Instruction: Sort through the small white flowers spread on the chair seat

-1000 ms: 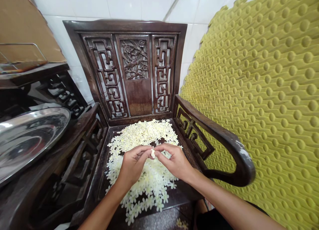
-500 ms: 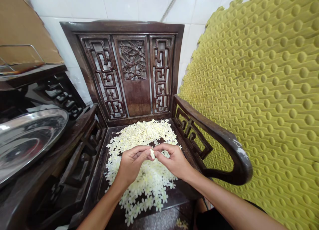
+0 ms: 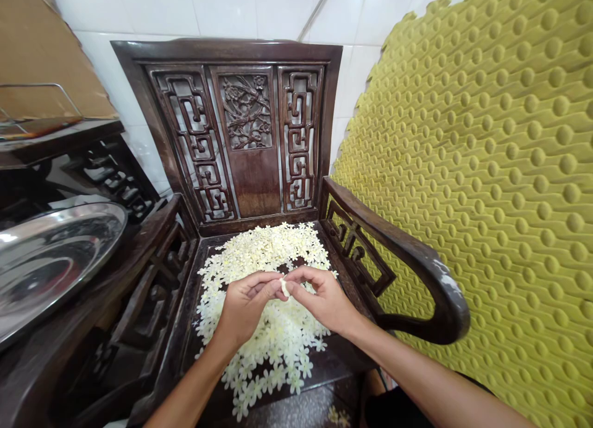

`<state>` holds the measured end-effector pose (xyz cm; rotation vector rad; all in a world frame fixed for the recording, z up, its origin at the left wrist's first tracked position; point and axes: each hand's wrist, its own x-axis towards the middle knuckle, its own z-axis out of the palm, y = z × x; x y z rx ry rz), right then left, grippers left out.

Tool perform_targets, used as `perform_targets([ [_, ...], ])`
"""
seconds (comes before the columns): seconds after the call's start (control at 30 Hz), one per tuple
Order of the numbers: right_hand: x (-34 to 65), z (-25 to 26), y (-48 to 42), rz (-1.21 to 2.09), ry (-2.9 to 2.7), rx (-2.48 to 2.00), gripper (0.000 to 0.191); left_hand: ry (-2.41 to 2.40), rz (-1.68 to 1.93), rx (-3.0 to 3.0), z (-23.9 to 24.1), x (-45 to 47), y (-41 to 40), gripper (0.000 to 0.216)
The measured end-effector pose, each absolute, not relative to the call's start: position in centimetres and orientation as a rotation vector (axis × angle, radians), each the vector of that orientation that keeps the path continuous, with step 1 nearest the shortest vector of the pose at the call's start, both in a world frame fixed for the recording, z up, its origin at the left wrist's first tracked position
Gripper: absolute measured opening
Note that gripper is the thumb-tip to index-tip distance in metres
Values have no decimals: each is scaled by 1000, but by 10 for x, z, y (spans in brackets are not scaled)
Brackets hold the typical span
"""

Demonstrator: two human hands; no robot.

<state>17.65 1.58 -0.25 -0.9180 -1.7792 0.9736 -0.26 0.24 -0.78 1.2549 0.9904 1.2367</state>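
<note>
My left hand [image 3: 245, 307] and my right hand [image 3: 324, 298] meet fingertip to fingertip above the seat of a dark carved wooden chair [image 3: 252, 131]. Both pinch one small white flower [image 3: 284, 286] between thumb and fingers. Under the hands lies a spread heap of several white flowers with pale yellow centres [image 3: 264, 252], covering most of the seat. A few more flowers [image 3: 259, 385] lie near the seat's front edge.
A large shiny steel tray [image 3: 50, 261] rests on dark furniture at the left. A yellow-green bumpy foam mat [image 3: 486, 168] leans upright at the right, behind the chair's curved armrest [image 3: 407, 255]. White tiled wall stands behind the chair.
The hands stay together on the small flower, with only slight finger movement. The view has shifted a little to the right.
</note>
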Motion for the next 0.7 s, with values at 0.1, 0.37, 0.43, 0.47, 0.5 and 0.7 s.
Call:
perform_targets([
  [0.1,177,0,15,961,-1802,-924,13,996,1227,1328,-6,-2,1,13],
  [0.37,177,-2,15,935,-1834,-992,14,1085,1226,1667,-6,-2,-3,16],
  [0.43,177,-3,15,930,-1837,-995,13,1101,1221,1701,-8,-1,-4,16],
  [0.47,176,-3,15,928,-1840,-994,13,1111,1217,1698,-8,-1,-4,16],
  [0.5,176,-2,15,924,-1845,-992,13,1126,1214,1689,-8,0,-4,16],
  [0.7,175,1,12,879,-1916,-987,11,1205,1242,1932,-9,-1,-5,16],
])
